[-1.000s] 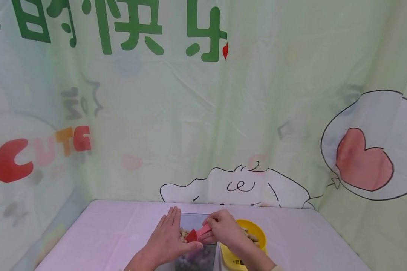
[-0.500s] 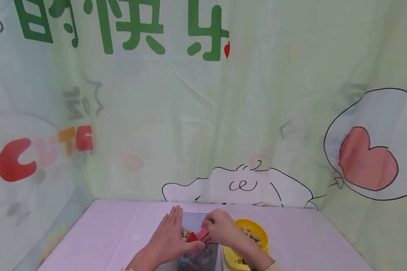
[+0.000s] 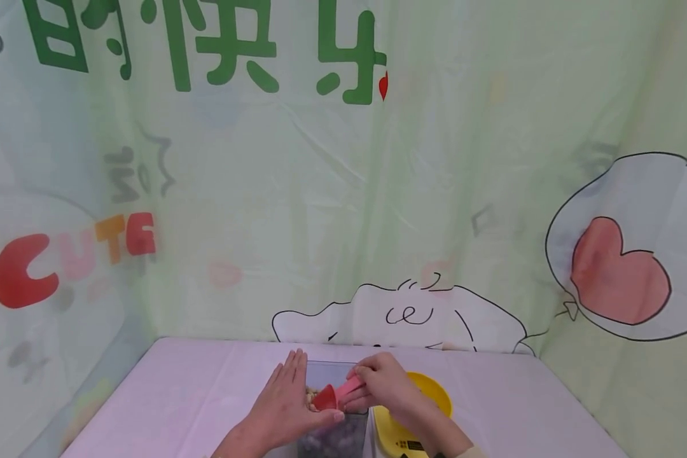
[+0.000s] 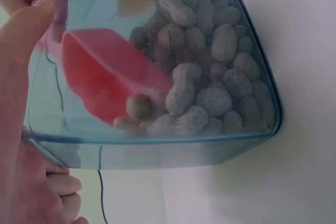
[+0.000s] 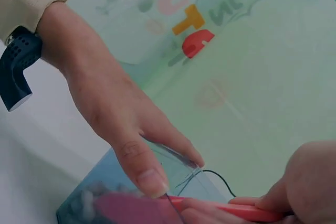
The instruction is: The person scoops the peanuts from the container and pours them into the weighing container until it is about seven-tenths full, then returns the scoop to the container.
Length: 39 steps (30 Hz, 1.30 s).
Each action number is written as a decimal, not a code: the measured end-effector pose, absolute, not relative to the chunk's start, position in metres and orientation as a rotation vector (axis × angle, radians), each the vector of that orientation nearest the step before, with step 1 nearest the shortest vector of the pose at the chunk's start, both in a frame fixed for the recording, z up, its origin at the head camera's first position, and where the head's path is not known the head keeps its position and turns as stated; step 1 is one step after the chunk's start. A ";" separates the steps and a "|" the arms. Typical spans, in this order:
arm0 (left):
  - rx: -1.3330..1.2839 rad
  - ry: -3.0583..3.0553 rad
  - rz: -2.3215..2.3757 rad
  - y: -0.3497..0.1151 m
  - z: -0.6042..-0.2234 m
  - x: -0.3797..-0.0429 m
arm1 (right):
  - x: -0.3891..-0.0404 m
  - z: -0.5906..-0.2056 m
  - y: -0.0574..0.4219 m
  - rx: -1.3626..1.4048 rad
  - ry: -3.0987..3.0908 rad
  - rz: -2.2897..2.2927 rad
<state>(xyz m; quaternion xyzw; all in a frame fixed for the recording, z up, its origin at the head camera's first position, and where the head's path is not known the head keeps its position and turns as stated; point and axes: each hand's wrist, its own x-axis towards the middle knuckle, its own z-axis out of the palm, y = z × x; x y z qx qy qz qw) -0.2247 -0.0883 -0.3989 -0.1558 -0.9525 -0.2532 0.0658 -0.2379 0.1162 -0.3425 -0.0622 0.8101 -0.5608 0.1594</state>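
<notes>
A clear plastic container (image 3: 332,370) of unshelled peanuts (image 4: 223,43) stands near the table's front. My left hand (image 3: 283,401) rests on its left corner: straight fingers lie along the left side, and the thumb extends across the near rim. My right hand (image 3: 380,385) grips the handle of a pink scoop (image 3: 327,397) from the right. Down inside the container, the scoop's bowl (image 4: 105,77) leans with its lower edge among the peanuts, as the left wrist view shows through the wall. The right wrist view catches the left thumb close above the scoop.
Right of the container, a yellow bowl (image 3: 439,397) sits behind a flat yellow base (image 3: 385,431) with dark markings; my right forearm covers much of both. A pale cloth covers the table (image 3: 206,381). Printed curtains (image 3: 235,191) hang behind and on both sides.
The scoop's handle tilted up half a second ago and now slants lower again, the right hand slightly farther right. The forearm now hides peanuts seen earlier in the yellow bowl. The left hand stays put.
</notes>
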 end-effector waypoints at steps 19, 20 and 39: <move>-0.422 -2.909 -0.796 -0.088 -0.399 -0.225 | -0.232 -0.330 0.123 -0.239 2.630 -1.636; -0.421 -2.907 -0.798 -0.088 -0.399 -0.225 | -0.231 -0.328 0.123 -0.272 2.659 -1.617; -0.440 -2.887 -0.790 -0.089 -0.398 -0.223 | -0.226 -0.314 0.096 -0.514 3.021 -0.972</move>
